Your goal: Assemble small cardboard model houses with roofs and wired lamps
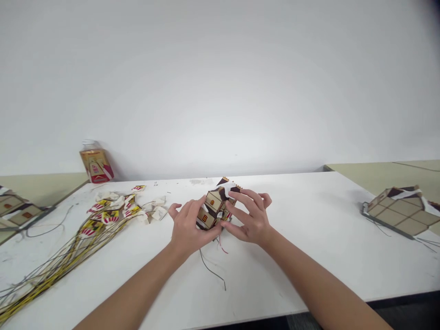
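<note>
Between my two hands, above the middle of the white table, is a small model house [212,205] with cream walls, orange windows and a dark roof capped in white. My left hand [188,227] grips it from the left, thumb along the lower edge. From the right, my right hand [249,217] presses its fingertips on the roof and side, with the thumb low near the base. A thin dark wire [210,270] and a short red one [223,245] hang below the house. My fingers hide part of its right side.
At left lies a bundle of yellow and dark wires [65,270] ending in red-and-white striped pieces [110,217]. Behind it a bottle [95,162] stands by the wall. More model houses sit at the far left [15,211] and far right [400,211] of the white table [275,284].
</note>
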A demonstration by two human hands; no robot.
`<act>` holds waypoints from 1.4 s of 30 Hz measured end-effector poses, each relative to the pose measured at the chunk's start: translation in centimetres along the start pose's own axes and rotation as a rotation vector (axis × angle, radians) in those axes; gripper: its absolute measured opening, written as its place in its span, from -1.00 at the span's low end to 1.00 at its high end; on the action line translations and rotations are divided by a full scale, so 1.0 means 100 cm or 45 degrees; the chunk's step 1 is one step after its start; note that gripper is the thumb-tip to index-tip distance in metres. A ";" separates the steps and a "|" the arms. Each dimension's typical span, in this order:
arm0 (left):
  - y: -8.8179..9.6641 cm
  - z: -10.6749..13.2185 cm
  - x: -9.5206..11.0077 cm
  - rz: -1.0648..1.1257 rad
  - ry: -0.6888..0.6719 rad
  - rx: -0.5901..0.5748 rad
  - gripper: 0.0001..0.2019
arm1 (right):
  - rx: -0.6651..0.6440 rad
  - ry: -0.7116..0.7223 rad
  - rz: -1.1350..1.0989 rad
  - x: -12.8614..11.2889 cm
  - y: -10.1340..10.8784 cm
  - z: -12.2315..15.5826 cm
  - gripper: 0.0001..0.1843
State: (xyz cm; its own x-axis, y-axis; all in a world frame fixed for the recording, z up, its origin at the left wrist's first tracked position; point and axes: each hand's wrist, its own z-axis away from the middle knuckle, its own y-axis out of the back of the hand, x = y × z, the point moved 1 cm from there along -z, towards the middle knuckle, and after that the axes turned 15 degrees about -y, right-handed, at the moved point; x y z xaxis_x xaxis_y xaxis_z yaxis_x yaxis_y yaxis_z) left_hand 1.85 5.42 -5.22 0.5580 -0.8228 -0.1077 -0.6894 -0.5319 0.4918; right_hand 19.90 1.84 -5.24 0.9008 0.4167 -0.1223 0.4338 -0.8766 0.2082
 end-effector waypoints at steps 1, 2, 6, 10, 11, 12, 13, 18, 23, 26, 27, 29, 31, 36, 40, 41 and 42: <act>0.000 0.000 0.000 0.008 0.011 -0.006 -0.47 | -0.009 0.007 0.013 -0.001 0.000 0.000 -0.70; 0.000 0.000 0.000 0.012 0.019 -0.009 -0.46 | -0.015 0.010 0.023 -0.002 0.001 0.000 -0.70; 0.001 0.000 0.000 0.038 0.077 -0.037 -0.46 | -0.024 -0.003 0.018 -0.004 0.000 -0.001 -0.68; 0.001 -0.001 -0.001 0.123 0.237 -0.128 -0.44 | -0.059 -0.045 0.033 -0.003 -0.001 0.000 -0.62; 0.001 -0.001 -0.001 0.142 0.265 -0.142 -0.43 | -0.070 -0.059 0.041 -0.002 -0.002 0.001 -0.60; 0.001 -0.001 -0.001 0.155 0.284 -0.148 -0.43 | -0.077 -0.072 0.051 -0.001 -0.002 0.001 -0.59; 0.001 -0.002 0.000 0.164 0.293 -0.152 -0.42 | -0.080 -0.080 0.061 -0.001 -0.002 0.001 -0.58; 0.000 -0.001 0.000 0.201 0.328 -0.127 -0.43 | -0.062 -0.082 0.071 0.001 -0.002 0.002 -0.58; 0.000 -0.001 0.001 0.225 0.370 -0.121 -0.43 | -0.089 -0.034 0.082 0.001 -0.004 0.002 -0.56; 0.003 -0.005 0.004 0.260 0.430 -0.137 -0.42 | -0.093 -0.020 0.104 0.000 -0.003 0.001 -0.53; 0.005 -0.006 0.006 0.271 0.455 -0.136 -0.42 | -0.082 -0.016 0.097 -0.001 -0.002 0.000 -0.53; 0.008 -0.009 0.009 0.296 0.513 -0.125 -0.42 | -0.038 -0.008 0.065 -0.002 0.001 -0.001 -0.54; 0.011 -0.010 0.012 0.347 0.583 -0.088 -0.44 | 0.023 0.000 0.023 -0.003 0.004 -0.003 -0.56; 0.010 -0.005 0.005 0.688 0.884 0.126 -0.46 | 0.128 -0.024 -0.086 0.000 0.007 -0.003 -0.59; 0.025 -0.006 -0.021 0.916 1.329 0.400 -0.50 | 0.160 -0.056 -0.122 0.004 0.006 -0.004 -0.58; 0.035 -0.006 -0.029 0.955 1.436 0.442 -0.55 | 0.163 -0.060 -0.124 0.005 0.006 -0.004 -0.59; 0.047 -0.006 -0.039 0.992 1.527 0.460 -0.62 | 0.159 -0.063 -0.122 0.006 0.005 -0.004 -0.60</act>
State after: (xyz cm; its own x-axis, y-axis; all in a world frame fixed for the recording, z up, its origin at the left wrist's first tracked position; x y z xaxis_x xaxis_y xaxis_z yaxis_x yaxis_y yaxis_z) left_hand -3.30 6.27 -1.92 -0.0828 -0.3600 0.9293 -0.9630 -0.2109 -0.1676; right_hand 20.64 1.70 -4.78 0.8521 0.4899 -0.1843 0.5087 -0.8580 0.0711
